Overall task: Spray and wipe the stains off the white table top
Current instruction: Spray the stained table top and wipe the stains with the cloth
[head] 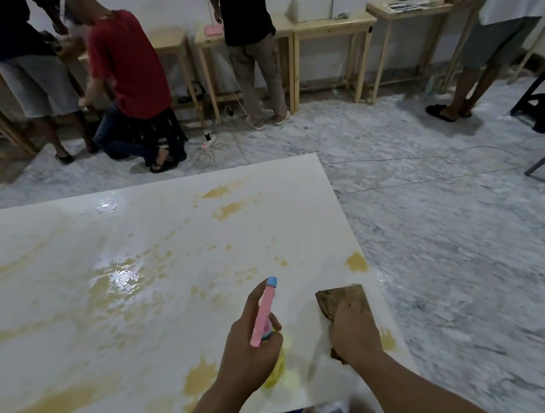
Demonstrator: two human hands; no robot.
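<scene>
Left hand wrapped round spray bottle: pink trigger head, blue nozzle pointing away, yellowish body low in fist, held just above table near its front right part. Right hand beside it, fingers curled over brown stained cloth, pressing it flat near right edge. White table top wet, glossy, smeared with yellow-brown stains across most of surface. Beyond: grey marbled floor, white power strip with cables, kneeling person in red shirt, wooden benches along wall.
</scene>
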